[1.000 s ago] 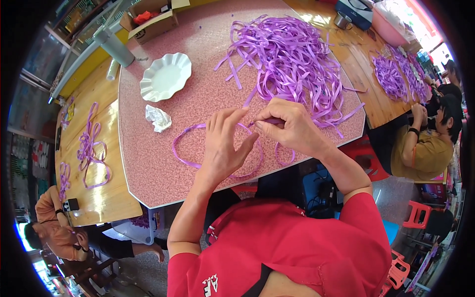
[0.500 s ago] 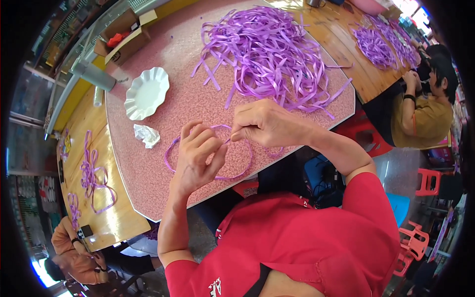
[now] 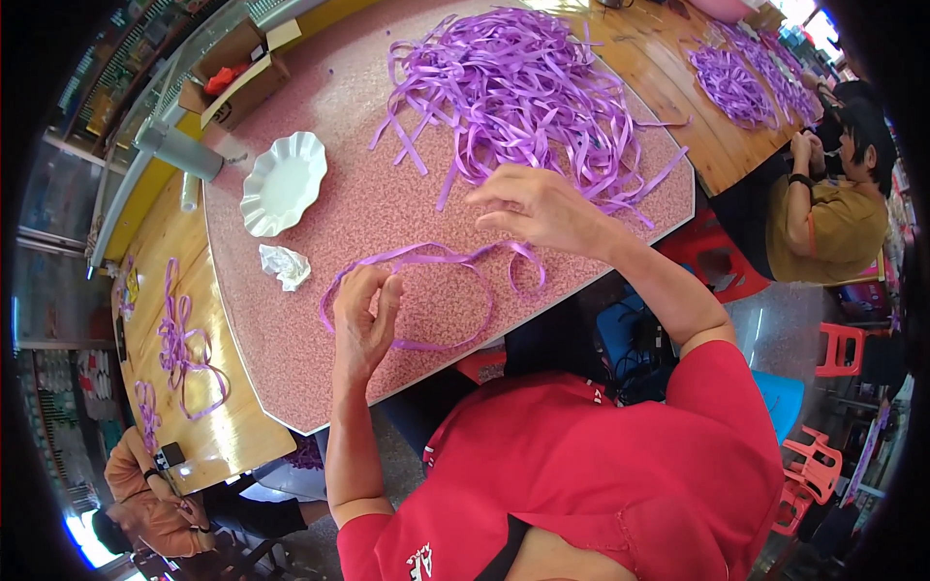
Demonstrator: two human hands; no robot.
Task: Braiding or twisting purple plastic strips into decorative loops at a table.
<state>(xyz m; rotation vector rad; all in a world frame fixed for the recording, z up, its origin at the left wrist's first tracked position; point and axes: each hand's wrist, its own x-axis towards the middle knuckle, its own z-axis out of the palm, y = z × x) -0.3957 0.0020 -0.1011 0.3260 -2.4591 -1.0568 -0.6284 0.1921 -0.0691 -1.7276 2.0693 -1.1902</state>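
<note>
My left hand (image 3: pixel 366 315) was low and near me, with the fingers curled in and the thumb and fingertips pinched on one end of a long purple ribbon (image 3: pixel 426 295). That ribbon lay in a big loop on the pink speckled table (image 3: pixel 387 203), right in front of me. My right hand (image 3: pixel 538 205) was farther out and to the right, over the table, with the fingers bent and partly spread. The other end of the ribbon ran up toward it, but I could not tell if those fingers were gripping it or just touching it. Just past my right hand sat one big pile of purple ribbons (image 3: pixel 513 87), all tangled, at the far side of the table. To the left there was one white dish with a wavy rim (image 3: pixel 283 182), and just near it one crumpled bit of white paper (image 3: pixel 284 265). Far off on the left stood one open cardboard box (image 3: pixel 237 77) and one grey tube (image 3: pixel 179 150). On the wooden table to my left (image 3: pixel 194 436) lay a few more loose purple ribbons (image 3: pixel 179 339). I counted two other people: one in a yellow shirt (image 3: pixel 823 208) on the right, and one in an orange top (image 3: pixel 145 489) down at the near left.
</note>
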